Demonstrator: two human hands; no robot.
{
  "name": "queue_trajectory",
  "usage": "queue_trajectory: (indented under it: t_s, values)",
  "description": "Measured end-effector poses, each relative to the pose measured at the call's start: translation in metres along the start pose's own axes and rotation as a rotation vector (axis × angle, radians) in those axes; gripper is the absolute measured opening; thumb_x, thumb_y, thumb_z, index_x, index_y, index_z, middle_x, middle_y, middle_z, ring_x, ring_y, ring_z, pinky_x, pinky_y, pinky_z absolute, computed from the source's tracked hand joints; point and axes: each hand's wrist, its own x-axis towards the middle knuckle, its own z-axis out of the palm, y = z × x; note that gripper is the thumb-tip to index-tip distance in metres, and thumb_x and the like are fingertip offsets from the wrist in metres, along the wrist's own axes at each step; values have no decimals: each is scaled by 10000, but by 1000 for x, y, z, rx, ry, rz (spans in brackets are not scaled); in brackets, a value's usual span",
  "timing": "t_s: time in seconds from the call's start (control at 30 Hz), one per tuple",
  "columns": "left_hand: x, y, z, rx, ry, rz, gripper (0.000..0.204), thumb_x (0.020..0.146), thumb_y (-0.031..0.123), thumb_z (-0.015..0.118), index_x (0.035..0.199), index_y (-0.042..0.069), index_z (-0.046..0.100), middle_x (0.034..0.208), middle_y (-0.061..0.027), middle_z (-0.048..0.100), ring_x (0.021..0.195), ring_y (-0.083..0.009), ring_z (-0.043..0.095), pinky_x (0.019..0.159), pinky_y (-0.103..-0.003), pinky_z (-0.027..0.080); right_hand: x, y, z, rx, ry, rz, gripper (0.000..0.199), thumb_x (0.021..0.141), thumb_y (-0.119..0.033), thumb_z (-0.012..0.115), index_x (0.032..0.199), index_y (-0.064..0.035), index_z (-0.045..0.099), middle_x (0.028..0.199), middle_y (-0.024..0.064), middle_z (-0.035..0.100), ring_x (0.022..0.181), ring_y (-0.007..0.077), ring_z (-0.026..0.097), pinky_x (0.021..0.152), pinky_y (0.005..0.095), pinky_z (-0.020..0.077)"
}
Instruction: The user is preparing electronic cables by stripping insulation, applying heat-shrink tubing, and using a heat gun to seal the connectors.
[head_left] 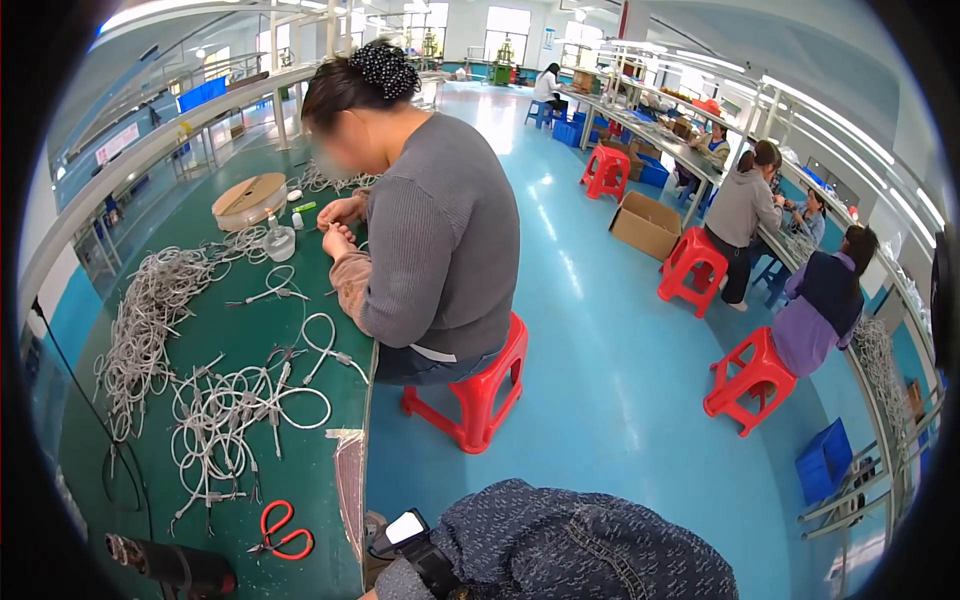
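My right arm, in a dark patterned sleeve, crosses the lower edge with a black strap and white-faced device at the wrist. Of my right hand only a sliver shows; its fingers are hidden. My left hand is out of view. On the green table near my wrist lie red-handled snips and a heat gun. Beyond them is a loose group of grey cables with small connectors and bared ends. A larger tangled heap of grey cable lies farther back.
A co-worker on a red stool works with both hands at the table. Near them are a cable reel and a clear bottle. Across the blue floor stand red stools, a cardboard box and a blue bin.
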Motion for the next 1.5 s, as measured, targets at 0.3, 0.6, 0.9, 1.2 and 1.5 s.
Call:
queue_trajectory:
  t_s: [0.3, 0.6, 0.9, 1.2, 1.5]
  values:
    - [-5, 34, -3, 362, 55, 192, 102, 847, 93, 665, 860, 3, 618, 767, -103, 591, 653, -169, 545, 608, -286, 466, -5, -9, 0, -40, 49, -99, 240, 886, -213, 505, 753, -24, 570, 664, 183, 579, 602, 354, 567, 523, 430, 418]
    - [-8, 40, -29, 0, -139, 3, 75, 888, 93, 605, 841, 43, 574, 698, -36, 528, 603, -129, 470, 534, -243, 379, 13, 29, -71, -1079, 114, -97, 162, 666, -169, 607, 738, -27, 581, 806, 107, 525, 845, 247, 522, 639, 322, 443]
    - [-2, 8, -46, -648, -547, -514, 74, 916, 145, 562, 865, 105, 525, 544, 39, 352, 442, -52, 291, 398, -220, 224, -3, 67, -122, -1573, 30, 72, 298, 694, -228, 610, 886, -8, 672, 882, 114, 540, 896, 253, 453, 781, 351, 375]
    - [7, 16, -37, -648, -345, -595, 125, 923, 200, 543, 836, 116, 513, 510, 63, 277, 395, -35, 234, 342, -220, 167, 15, 80, -103, -1285, 86, -17, 157, 715, -216, 601, 722, -63, 633, 864, 121, 574, 829, 279, 525, 709, 367, 431]
    - [44, -15, 2, -1114, -324, -639, 108, 862, 97, 584, 810, 73, 492, 624, 44, 400, 417, -6, 267, 355, -171, 176, 9, 11, -122, -1049, 33, 168, 271, 757, -156, 615, 1027, -145, 612, 745, 99, 593, 698, 302, 611, 562, 421, 497]
